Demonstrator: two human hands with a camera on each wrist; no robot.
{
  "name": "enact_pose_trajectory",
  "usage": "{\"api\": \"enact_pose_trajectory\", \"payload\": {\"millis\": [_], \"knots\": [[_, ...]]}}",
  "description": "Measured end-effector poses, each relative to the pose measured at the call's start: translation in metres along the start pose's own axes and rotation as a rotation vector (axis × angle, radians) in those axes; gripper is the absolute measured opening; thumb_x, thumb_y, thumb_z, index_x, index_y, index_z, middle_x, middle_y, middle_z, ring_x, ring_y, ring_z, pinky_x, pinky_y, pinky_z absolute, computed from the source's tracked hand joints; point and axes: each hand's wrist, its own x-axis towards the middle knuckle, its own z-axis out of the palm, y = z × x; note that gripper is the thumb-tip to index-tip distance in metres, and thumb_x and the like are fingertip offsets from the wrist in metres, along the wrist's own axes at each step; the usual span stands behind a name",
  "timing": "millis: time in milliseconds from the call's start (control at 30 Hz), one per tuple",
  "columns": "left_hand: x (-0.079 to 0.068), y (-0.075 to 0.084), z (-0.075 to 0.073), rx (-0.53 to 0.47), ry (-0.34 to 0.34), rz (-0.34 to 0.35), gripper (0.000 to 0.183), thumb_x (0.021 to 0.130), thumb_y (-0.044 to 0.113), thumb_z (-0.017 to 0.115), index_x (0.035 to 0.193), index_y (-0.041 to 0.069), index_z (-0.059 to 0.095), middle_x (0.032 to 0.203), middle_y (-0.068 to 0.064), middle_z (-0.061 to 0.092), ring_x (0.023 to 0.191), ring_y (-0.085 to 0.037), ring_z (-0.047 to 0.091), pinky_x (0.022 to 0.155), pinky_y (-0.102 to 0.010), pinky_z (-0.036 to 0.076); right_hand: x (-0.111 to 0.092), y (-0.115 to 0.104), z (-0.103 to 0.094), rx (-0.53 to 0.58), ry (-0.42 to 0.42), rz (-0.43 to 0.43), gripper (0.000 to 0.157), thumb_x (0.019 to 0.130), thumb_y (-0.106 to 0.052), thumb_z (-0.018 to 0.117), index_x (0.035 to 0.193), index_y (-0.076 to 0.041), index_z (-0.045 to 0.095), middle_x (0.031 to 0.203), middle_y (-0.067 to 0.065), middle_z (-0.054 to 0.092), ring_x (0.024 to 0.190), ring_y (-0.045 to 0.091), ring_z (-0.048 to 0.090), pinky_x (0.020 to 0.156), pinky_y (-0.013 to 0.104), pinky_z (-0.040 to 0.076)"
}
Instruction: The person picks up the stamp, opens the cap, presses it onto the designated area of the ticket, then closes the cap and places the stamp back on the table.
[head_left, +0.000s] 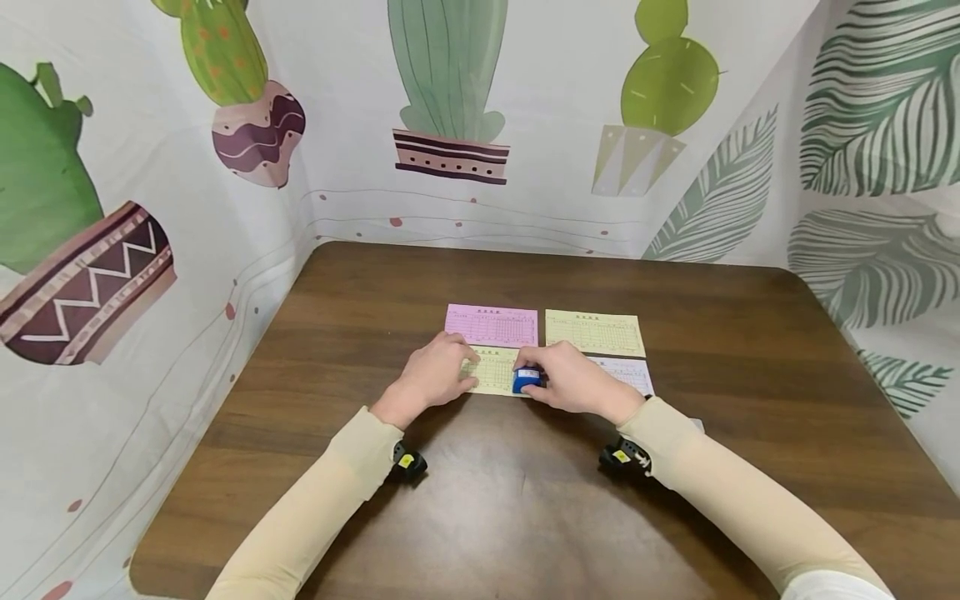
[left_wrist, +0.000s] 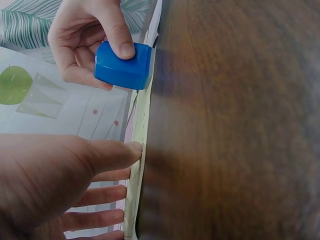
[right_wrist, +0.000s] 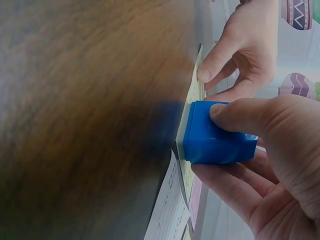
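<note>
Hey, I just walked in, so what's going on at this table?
Someone's right hand grips a blue block, apparently a stamp, base down at the right end of the nearer yellow slip. The left hand rests its fingers on that slip's left end. A pink slip and another yellow slip lie behind, with a white slip partly hidden by the right hand. All are on the wooden table.
</note>
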Motion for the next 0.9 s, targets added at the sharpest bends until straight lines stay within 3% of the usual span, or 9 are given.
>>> {"api": "enact_pose_trajectory", "payload": {"millis": [900], "knots": [[-0.0006,0.0003,0.0002,-0.003,-0.004,-0.009,0.038,0.094,0.033,0.082,0.127,0.015,0.078,0.135,-0.007,0.07,0.128,-0.027,0.061,0.1,-0.052,0.061,-0.0004,0.005,0.0025,0.018,-0.004,-0.005,0.023,0.091,-0.016,0.085,0.108,-0.012,0.071,0.091,-0.002,0.075,0.072,0.007,0.056,0.067,0.022,0.05]]}}
